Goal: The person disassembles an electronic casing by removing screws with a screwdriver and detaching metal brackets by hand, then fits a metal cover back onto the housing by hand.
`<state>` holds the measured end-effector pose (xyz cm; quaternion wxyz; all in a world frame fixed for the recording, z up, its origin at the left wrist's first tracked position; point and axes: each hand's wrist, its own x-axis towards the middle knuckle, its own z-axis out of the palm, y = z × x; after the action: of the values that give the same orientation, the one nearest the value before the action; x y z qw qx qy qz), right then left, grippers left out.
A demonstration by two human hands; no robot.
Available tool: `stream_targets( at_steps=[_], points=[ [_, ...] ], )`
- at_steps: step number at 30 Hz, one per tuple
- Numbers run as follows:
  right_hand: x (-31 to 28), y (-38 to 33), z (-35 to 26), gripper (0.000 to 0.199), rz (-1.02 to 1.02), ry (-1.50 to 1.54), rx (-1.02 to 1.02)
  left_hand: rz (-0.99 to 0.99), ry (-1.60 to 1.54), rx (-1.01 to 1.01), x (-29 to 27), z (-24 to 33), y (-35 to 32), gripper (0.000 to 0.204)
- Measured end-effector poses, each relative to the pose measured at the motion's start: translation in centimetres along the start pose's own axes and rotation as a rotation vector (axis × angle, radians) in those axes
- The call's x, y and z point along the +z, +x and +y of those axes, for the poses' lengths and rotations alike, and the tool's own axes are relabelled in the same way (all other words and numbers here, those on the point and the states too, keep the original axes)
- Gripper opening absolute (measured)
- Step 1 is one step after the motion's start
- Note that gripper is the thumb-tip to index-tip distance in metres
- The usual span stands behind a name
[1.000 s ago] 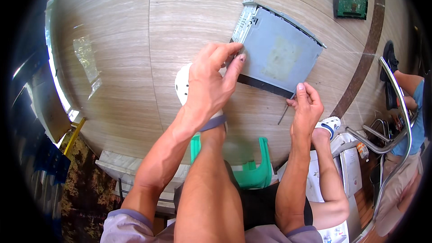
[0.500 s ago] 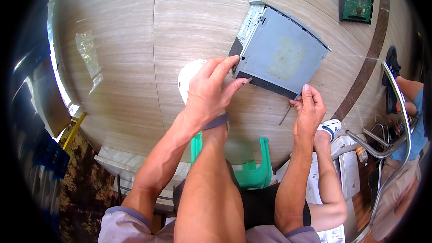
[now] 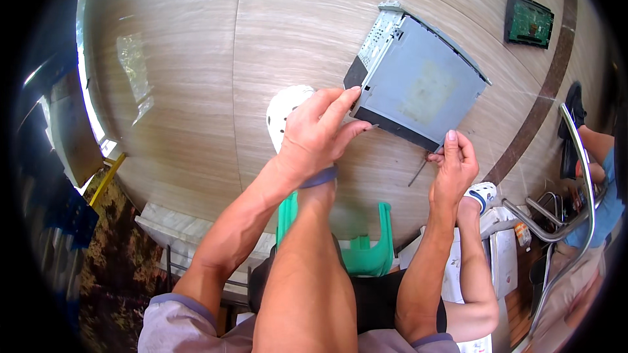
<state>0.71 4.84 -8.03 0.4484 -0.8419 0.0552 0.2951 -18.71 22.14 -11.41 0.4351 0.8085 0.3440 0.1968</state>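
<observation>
A flat, boxy electronic unit in a grey metal case is held tilted over the floor. A black strip runs along its near edge, and a perforated metal side shows at the left. My left hand grips its near left corner, with the fingers at the side and the thumb at the black strip. At the near right corner, my right hand pinches the edge, thumb on top. A thin dark rod, perhaps a screwdriver shaft, sticks out beside the right fingers; whether they hold it is unclear.
On the tiled floor, a green circuit board in a black frame lies at the far right. A green plastic stool is below me. To the right are a metal chair frame and another person's legs.
The whole view has shifted slightly, so the unit and floor appear a little further right and lower. Both hands keep their hold on the unit's near corners.
</observation>
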Motion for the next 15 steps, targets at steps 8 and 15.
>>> stream_targets(
  at_steps=[8, 15],
  points=[
    [-0.1, 0.0, -0.2, 0.04, 0.021, -0.063, -0.029, 0.028, -0.049, -0.013, 0.0, 0.5, -0.3, 0.065],
    [-0.5, -0.4, -1.0, 0.041, -0.027, -0.093, -0.053, 0.012, -0.182, -0.112, 0.1, 1.7, -0.7, 0.061]
  ],
)
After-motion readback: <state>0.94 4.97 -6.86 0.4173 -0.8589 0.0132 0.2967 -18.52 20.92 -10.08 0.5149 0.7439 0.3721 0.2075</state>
